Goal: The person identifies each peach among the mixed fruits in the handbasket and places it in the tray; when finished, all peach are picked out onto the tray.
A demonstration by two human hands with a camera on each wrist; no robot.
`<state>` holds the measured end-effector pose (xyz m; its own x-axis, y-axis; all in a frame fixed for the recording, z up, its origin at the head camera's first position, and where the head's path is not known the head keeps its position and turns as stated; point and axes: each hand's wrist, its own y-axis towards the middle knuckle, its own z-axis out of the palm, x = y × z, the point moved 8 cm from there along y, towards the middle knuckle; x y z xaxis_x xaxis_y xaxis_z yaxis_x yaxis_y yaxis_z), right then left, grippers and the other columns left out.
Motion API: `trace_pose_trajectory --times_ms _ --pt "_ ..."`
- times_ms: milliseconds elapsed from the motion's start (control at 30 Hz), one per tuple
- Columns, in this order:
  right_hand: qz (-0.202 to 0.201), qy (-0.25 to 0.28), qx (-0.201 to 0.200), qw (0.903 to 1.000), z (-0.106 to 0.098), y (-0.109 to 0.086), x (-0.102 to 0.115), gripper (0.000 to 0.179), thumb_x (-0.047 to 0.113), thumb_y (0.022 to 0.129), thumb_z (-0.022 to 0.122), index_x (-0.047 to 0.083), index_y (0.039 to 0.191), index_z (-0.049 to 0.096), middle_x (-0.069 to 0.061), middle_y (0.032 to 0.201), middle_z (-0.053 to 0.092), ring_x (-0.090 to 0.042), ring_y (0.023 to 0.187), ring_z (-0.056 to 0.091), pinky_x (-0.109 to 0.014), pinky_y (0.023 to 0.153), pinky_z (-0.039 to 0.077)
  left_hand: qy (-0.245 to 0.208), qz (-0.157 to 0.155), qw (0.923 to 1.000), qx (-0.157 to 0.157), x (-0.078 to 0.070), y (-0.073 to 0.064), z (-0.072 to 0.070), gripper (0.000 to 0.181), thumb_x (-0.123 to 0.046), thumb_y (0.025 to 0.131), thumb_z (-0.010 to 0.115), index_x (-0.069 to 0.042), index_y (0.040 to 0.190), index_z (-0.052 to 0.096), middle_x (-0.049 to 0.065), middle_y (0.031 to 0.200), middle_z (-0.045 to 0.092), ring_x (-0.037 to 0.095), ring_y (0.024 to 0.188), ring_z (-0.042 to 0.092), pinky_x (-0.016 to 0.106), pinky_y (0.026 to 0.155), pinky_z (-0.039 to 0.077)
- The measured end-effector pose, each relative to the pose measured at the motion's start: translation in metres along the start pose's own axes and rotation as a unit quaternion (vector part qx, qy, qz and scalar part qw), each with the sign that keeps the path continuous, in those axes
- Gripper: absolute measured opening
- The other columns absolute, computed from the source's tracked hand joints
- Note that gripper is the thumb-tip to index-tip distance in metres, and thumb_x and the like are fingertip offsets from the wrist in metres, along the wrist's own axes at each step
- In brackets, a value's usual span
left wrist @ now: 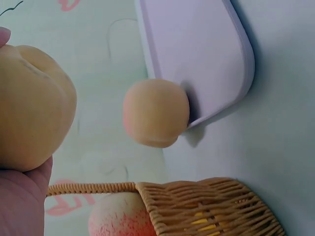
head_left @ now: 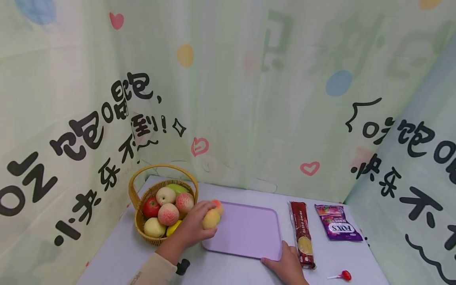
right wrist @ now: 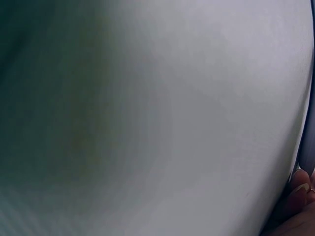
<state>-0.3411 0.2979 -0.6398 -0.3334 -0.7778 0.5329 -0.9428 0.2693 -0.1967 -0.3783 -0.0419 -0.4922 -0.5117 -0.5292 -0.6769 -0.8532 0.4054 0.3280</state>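
Observation:
My left hand (head_left: 192, 226) holds a yellow peach (head_left: 211, 219) over the left side of a lilac tray (head_left: 249, 229). In the left wrist view, this peach (left wrist: 37, 110) fills the left edge against the palm. A second, orange-pink peach (head_left: 218, 206) shows just behind it, at the tray's far left corner. My right hand (head_left: 287, 264) grips the tray's near right corner, thumb along the front rim. The right wrist view catches only its fingertips (right wrist: 298, 192) at the tray's edge. Left of the left hand stands a wicker basket (head_left: 139, 221) of fruit.
Inside the basket are a red apple (head_left: 151, 207), several peaches and yellow and green fruit. Right of the tray lie a dark red pasta packet (head_left: 302, 233), a purple FOX'S candy bag (head_left: 336, 222) and a red lollipop (head_left: 345, 275). A printed curtain (head_left: 228, 118) surrounds the table.

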Motion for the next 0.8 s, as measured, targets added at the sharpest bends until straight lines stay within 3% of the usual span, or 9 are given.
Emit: trace_pose_trajectory --times_ms 267,800 --pt "0.002 -0.001 -0.001 1.0 -0.001 -0.002 0.0 0.138 0.072 0.056 0.088 -0.015 0.149 0.034 -0.033 0.126 0.05 -0.037 0.104 0.051 -0.063 0.103 0.046 0.023 0.03 0.9993 -0.007 -0.004 0.005 0.008 0.067 -0.024 0.085 0.083 -0.015 0.145 0.054 0.001 0.148 0.052 0.019 0.127 0.053 0.044 0.103 0.053" --pt "0.004 0.007 0.001 1.0 0.0 -0.001 -0.001 0.14 0.073 0.055 0.087 -0.013 0.15 0.033 -0.031 0.126 0.049 -0.036 0.105 0.05 -0.062 0.103 0.046 0.038 0.008 0.9987 0.033 -0.001 0.014 0.028 0.061 -0.03 0.089 0.079 -0.021 0.143 0.053 0.003 0.155 0.044 0.019 0.135 0.045 0.042 0.105 0.052"
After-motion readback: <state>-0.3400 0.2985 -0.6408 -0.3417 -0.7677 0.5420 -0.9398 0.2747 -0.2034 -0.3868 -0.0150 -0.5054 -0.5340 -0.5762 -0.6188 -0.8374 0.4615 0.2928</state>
